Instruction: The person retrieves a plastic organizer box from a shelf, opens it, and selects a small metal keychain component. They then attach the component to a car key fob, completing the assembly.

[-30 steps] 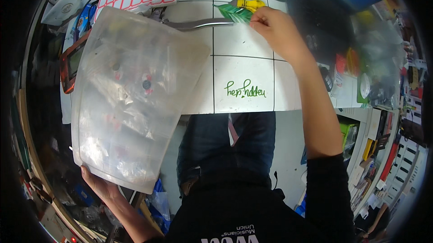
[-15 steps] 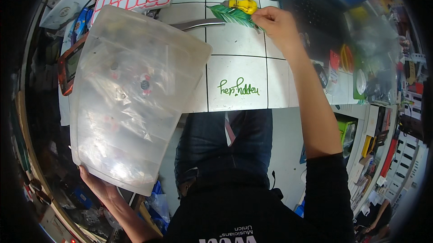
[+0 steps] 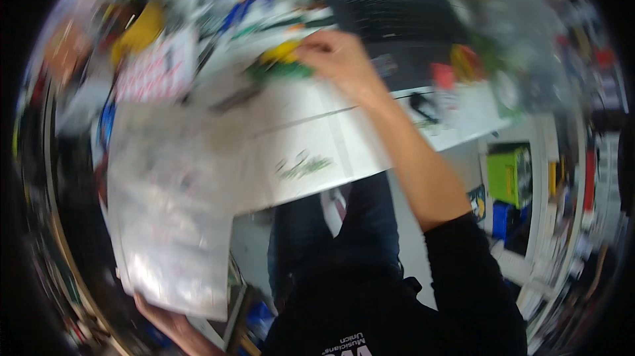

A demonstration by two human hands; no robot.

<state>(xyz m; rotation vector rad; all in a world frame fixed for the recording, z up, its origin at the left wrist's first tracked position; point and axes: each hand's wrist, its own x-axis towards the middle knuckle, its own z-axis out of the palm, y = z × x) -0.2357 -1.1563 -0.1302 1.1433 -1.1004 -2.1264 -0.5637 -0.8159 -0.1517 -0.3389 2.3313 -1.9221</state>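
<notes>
My left hand [image 3: 162, 319] grips the lower edge of a large translucent plastic box [image 3: 175, 204], tilted at the left side of the table; most of its fingers are hidden under the box. Small items show dimly through its cloudy plastic. Out over the table, my right hand [image 3: 337, 62] is closed, thumb and fingers pinched on the end of a green leaf [image 3: 288, 72]. Right behind the leaf sits a yellow-handled tool [image 3: 283, 52], smeared by motion. A grey metal strip [image 3: 238, 97] lies between the leaf and the box.
A dark laptop [image 3: 390, 25] stands at the back right. Red-and-white labels [image 3: 159, 68] lie back left, near blue-handled tools [image 3: 248, 2]. Green lettering [image 3: 304, 165] sits near the white table's [image 3: 324, 134] front edge. A green bin [image 3: 509, 174] is on a shelf at right.
The whole view has swung and blurred, so the table appears turned and the laptop further left. Both hands keep their hold on the box and the leaf.
</notes>
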